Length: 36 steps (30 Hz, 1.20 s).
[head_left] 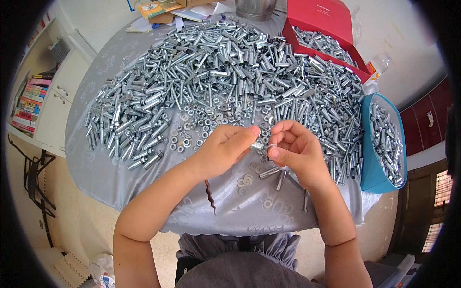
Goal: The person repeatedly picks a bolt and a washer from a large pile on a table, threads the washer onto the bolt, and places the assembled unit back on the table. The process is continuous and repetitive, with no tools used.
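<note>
Both hands meet above the near half of the round worktop draped in shiny grey patterned cloth (105, 168), in front of a broad heap of silvery metal bolts and tubular sleeves (216, 53). The left hand (228, 146) is closed in a narrow pinch on a short, bright silver metal cylinder (257, 145), which points toward the right hand (298, 152). That hand has its thumb and forefinger drawn close about a small, pale metal ring (272, 145), its other fingers loosely curled. Cylinder and ring are just beside each other; whether they touch is too small to tell. The step in hand looks like fitting the ring to the cylinder's end, judging by how the two are presented. The next move seems to call for a steady left hold, the ring kept square to the cylinder's axis, and a light push from the right fingertips. Within easy reach lie flat silver washers (247, 180) below the hands, a few loose metal sleeves (281, 181) by the right wrist, and a scatter of silver hex nuts and washers (206, 122) at the heap's near edge.
</note>
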Available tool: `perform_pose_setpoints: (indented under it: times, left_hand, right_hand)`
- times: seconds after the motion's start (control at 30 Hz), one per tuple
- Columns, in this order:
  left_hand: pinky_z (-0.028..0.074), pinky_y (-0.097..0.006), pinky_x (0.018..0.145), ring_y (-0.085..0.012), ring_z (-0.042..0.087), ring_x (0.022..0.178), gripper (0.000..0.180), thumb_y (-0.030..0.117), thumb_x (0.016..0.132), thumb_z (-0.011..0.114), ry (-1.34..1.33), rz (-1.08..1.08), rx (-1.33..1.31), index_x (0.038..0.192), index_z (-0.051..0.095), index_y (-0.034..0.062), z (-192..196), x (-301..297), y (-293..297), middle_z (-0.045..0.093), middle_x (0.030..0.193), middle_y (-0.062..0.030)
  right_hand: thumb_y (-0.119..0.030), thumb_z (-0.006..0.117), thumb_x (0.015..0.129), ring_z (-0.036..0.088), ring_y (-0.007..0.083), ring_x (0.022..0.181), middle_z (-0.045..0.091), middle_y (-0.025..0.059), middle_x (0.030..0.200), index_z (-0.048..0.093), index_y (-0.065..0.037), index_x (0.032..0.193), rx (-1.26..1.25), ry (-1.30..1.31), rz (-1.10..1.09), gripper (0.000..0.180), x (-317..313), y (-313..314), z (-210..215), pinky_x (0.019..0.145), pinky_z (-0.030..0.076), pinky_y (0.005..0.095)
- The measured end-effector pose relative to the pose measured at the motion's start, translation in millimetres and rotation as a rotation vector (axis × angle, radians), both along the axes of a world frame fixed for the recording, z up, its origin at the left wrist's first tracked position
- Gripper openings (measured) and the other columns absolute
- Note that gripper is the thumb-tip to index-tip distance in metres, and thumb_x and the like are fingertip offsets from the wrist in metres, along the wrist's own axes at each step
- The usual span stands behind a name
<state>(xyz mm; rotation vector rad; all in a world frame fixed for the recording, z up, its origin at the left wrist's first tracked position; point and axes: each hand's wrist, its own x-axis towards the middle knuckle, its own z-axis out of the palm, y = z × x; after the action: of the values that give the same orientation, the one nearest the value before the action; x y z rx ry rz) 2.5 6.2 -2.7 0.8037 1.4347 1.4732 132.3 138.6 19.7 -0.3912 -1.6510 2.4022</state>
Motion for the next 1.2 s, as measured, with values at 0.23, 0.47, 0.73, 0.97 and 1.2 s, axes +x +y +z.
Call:
perform_pose_setpoints:
  times: [0.23,0.47,0.73,0.97,1.2]
  left_hand:
    - [0.03,-0.023,0.046,-0.0067,0.033,0.046,0.044,0.037,0.089,0.046,-0.154,-0.014,-0.033,0.054,0.041,0.0104,5.6,1.2,0.9,0.035,0.051,0.004]
    - [0.031,-0.024,0.045,-0.0081,0.033,0.045,0.039,0.036,0.088,0.048,-0.199,-0.036,-0.06,0.062,0.048,0.0064,8.8,0.2,1.3,0.037,0.049,0.0018]
    - [0.03,-0.025,0.044,-0.0087,0.031,0.042,0.038,0.035,0.087,0.047,-0.184,-0.018,-0.056,0.062,0.049,0.0069,6.8,1.1,2.0,0.035,0.046,0.0012]
    - [0.029,-0.024,0.044,-0.0079,0.032,0.043,0.04,0.035,0.088,0.046,-0.159,0.019,-0.068,0.056,0.045,0.0101,3.0,-0.8,3.4,0.036,0.048,0.0024]
    - [0.029,-0.023,0.044,-0.0073,0.034,0.045,0.041,0.037,0.088,0.046,-0.144,-0.045,-0.063,0.058,0.048,0.0093,0.7,-1.1,1.8,0.039,0.05,0.0028]
  right_hand:
    - [-0.003,0.068,0.074,0.053,0.0059,0.074,0.054,-0.0015,0.082,0.053,-0.005,0.088,-0.066,-0.03,0.089,0.021,2.2,5.5,-7.3,0.065,0.043,0.0182]
    - [-0.003,0.069,0.073,0.052,0.0061,0.075,0.053,-0.0019,0.081,0.053,-0.006,0.085,-0.068,-0.026,0.093,0.021,1.1,4.0,-6.0,0.066,0.042,0.0188]
    - [-0.003,0.07,0.072,0.052,0.0056,0.073,0.052,-0.0024,0.079,0.052,-0.006,0.083,-0.03,-0.015,0.105,0.021,1.2,3.8,-7.1,0.066,0.042,0.0184]
    - [-0.004,0.068,0.075,0.05,0.004,0.066,0.054,-0.0022,0.073,0.053,-0.004,0.082,0.401,0.057,-0.121,0.016,2.5,-6.8,-10.2,0.059,0.04,0.0175]
    - [-0.008,0.067,0.075,0.049,0.0058,0.062,0.055,0.0002,0.072,0.055,-0.003,0.082,0.689,0.154,-0.161,0.015,1.9,-9.8,-17.5,0.055,0.039,0.0195]
